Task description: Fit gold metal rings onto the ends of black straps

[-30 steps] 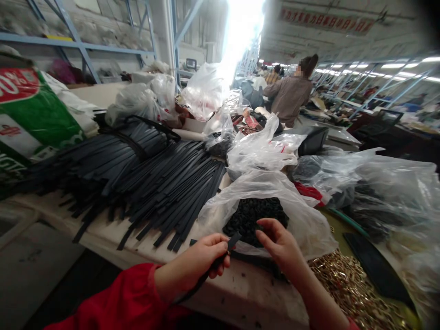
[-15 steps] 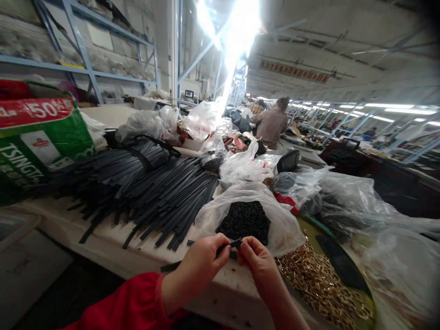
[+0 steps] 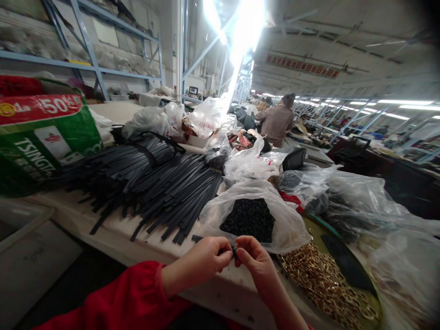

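Note:
Just in front of the table edge, my left hand (image 3: 209,256) is closed, thumb against the curled fingers, on a short dark bit of black strap (image 3: 234,252). My right hand (image 3: 255,261) pinches the other end of it, fingertips almost touching the left ones. Most of the strap is hidden by the fingers. Beyond the hands lies an open clear plastic bag (image 3: 292,229) filled with small black pieces (image 3: 249,220). Many long black straps (image 3: 175,192) are spread on the table to the left. Gold metal clasps (image 3: 326,279) are heaped to the right of my right hand.
The clasps lie in a yellowish round tray (image 3: 373,293) with a black flat piece (image 3: 347,261). A green and red bag (image 3: 51,133) stands at left. Stuffed plastic bags (image 3: 254,160) crowd the back. A person (image 3: 277,121) is farther off, facing away. Blue shelving (image 3: 82,41) rises at left.
The strap between my fingertips shows shorter and darker now, and its tail behind my left wrist is no longer visible. The whole view has shifted slightly, with things appearing farther right.

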A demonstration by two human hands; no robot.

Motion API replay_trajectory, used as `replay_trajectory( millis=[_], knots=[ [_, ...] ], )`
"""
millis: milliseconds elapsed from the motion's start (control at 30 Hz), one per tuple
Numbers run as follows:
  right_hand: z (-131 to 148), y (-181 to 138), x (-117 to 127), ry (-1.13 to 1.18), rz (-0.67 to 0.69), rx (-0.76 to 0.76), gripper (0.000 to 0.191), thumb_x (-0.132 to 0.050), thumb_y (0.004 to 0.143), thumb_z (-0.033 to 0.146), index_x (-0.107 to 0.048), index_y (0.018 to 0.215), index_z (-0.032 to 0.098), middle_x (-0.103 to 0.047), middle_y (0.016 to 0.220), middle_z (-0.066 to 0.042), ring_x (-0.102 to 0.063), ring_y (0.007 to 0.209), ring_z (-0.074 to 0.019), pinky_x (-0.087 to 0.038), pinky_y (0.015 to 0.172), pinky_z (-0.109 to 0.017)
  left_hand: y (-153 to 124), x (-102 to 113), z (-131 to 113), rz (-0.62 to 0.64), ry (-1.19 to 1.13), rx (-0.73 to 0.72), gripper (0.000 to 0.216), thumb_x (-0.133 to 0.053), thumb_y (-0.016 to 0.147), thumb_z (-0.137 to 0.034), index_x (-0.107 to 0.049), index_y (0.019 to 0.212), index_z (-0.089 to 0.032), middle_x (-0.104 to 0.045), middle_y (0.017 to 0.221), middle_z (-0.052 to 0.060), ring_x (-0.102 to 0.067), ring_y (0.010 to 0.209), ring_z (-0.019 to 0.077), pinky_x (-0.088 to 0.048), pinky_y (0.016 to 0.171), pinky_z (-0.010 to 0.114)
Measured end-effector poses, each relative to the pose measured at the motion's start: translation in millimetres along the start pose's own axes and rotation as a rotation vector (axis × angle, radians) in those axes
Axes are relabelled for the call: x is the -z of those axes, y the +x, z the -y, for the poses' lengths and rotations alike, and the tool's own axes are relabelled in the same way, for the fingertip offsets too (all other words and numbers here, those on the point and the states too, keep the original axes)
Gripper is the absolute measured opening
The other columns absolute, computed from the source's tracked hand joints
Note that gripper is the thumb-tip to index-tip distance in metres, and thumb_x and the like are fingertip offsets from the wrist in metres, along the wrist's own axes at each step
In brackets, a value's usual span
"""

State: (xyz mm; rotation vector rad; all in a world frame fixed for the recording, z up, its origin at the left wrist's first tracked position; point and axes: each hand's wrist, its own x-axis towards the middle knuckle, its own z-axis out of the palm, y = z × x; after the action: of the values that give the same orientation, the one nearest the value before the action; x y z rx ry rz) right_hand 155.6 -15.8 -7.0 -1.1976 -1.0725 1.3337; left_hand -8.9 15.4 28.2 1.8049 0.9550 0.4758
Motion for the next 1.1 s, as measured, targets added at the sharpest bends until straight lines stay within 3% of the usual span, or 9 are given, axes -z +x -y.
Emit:
replay_trajectory(
  millis=[167, 367, 433, 533, 733, 833, 933, 1100],
  knots=[
    [-10.0, 8.9, -1.4, 0.138, -0.078, -0.11, 0.028, -0.069, 0.066, 0.04, -0.058, 0.08, 0.018, -0.056, 0.063, 0.004, -0.048, 0.054, -0.0088, -0.037, 0.055, -0.022, 2.1, 1.1, 3.9, 0.054, -0.155, -0.036, 0.025, -0.036, 0.074, -0.01, -0.055, 0.09, -0.016, -0.058, 0.075, -0.002, -0.047, 0.058, 0.0074, -0.036, 0.052, 0.018],
    [-11.2, 10.7, -8.9, 0.224, -0.003, -0.084, 0.032, -0.059, 0.073, 0.048, -0.06, 0.081, 0.018, -0.06, 0.064, -0.001, -0.053, 0.061, -0.014, -0.041, 0.061, -0.028, 19.5, -3.0, 21.2, 0.011, -0.32, 0.048, 0.021, -0.039, 0.08, -0.016, -0.046, 0.099, -0.014, -0.058, 0.072, 0.001, -0.053, 0.063, 0.0108, -0.037, 0.049, 0.019],
    [-12.4, 12.3, -7.1, 0.3, -0.026, -0.125, 0.037, -0.053, 0.076, 0.052, -0.062, 0.08, 0.017, -0.061, 0.067, -0.003, -0.052, 0.062, -0.0141, -0.041, 0.06, -0.028, 24.1, -3.4, 25.7, 0.014, -0.281, 0.104, 0.022, -0.041, 0.081, -0.023, -0.044, 0.102, -0.014, -0.057, 0.067, -0.001, -0.051, 0.056, 0.0104, -0.036, 0.046, 0.019],
    [-16.4, 15.0, -5.2, 0.405, -0.048, -0.21, 0.026, -0.064, 0.07, 0.044, -0.061, 0.074, 0.019, -0.057, 0.064, 0.001, -0.046, 0.055, -0.0101, -0.037, 0.054, -0.023, 26.7, -3.0, 27.9, -0.013, -0.195, 0.173, 0.027, -0.047, 0.081, -0.032, -0.044, 0.102, -0.016, -0.055, 0.063, -0.004, -0.049, 0.051, 0.01, -0.034, 0.044, 0.02],
    [-25.4, 11.7, -10.9, 0.52, 0.11, -0.365, 0.023, -0.066, 0.069, 0.039, -0.059, 0.076, 0.019, -0.049, 0.066, 0.001, -0.041, 0.055, -0.009, -0.034, 0.052, -0.022, 21.9, 1.7, 23.7, -0.122, 0.152, 0.128, 0.029, -0.053, 0.077, -0.041, -0.051, 0.094, -0.018, -0.059, 0.071, -0.001, -0.053, 0.063, 0.0132, -0.034, 0.054, 0.022],
    [-27.7, 7.3, -11.1, 0.439, 0.087, -0.317, 0.026, -0.068, 0.067, 0.04, -0.052, 0.068, 0.019, -0.045, 0.061, 0.004, -0.038, 0.053, -0.0084, -0.032, 0.051, -0.021, 17.1, 2.7, 23.8, -0.142, 0.289, 0.146, 0.028, -0.054, 0.076, -0.043, -0.054, 0.087, -0.017, -0.061, 0.074, 0.001, -0.054, 0.065, 0.0154, -0.034, 0.056, 0.024],
    [-27.2, 4.0, -8.3, 0.212, 0.055, -0.187, 0.032, -0.064, 0.069, 0.045, -0.049, 0.064, 0.018, -0.046, 0.06, 0.003, -0.041, 0.057, -0.01, -0.035, 0.056, -0.023, 10.2, 1.4, 23.1, -0.119, 0.289, 0.13, 0.023, -0.056, 0.074, -0.037, -0.057, 0.085, -0.017, -0.062, 0.075, 0.002, -0.054, 0.067, 0.0157, -0.035, 0.057, 0.024],
    [-25.7, -2.7, -3.7, -0.165, -0.22, 0.024, 0.034, -0.06, 0.071, 0.047, -0.04, 0.062, 0.021, -0.045, 0.054, 0.004, -0.042, 0.051, -0.0112, -0.034, 0.052, -0.025, -3.8, -0.2, 15.5, -0.015, 0.059, 0.039, 0.025, -0.05, 0.074, -0.02, -0.06, 0.097, -0.016, -0.065, 0.085, 0.002, -0.056, 0.071, 0.0135, -0.04, 0.061, 0.021]
  ],
)
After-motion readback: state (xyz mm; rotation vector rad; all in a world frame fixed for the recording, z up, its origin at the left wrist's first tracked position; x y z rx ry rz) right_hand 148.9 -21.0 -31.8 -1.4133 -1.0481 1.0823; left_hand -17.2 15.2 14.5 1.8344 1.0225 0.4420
